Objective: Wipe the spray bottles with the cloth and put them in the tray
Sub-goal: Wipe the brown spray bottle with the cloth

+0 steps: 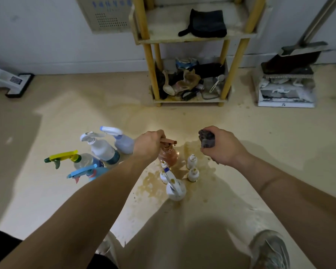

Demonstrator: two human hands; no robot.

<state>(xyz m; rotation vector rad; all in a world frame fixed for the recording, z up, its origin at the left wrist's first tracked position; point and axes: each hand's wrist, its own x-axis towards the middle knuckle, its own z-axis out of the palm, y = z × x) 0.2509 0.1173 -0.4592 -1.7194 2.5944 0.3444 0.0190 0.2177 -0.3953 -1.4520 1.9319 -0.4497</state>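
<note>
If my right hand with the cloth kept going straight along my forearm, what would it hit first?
Likely the spout of the amber pump bottle the left hand grips, cloth touching first; depth is unclear.

A home cleaning-storage corner. At 12 o'clock a yellow-posted rack (234, 68) holds a rag (206, 23) and a brush (188, 96) among clutter. A broom with dustpan (291, 61) leans at 2 o'clock, and a floor-cleaner head (17, 84) sits at 10. Spray bottles (103, 148) stand on the stained floor (85, 113).
</note>
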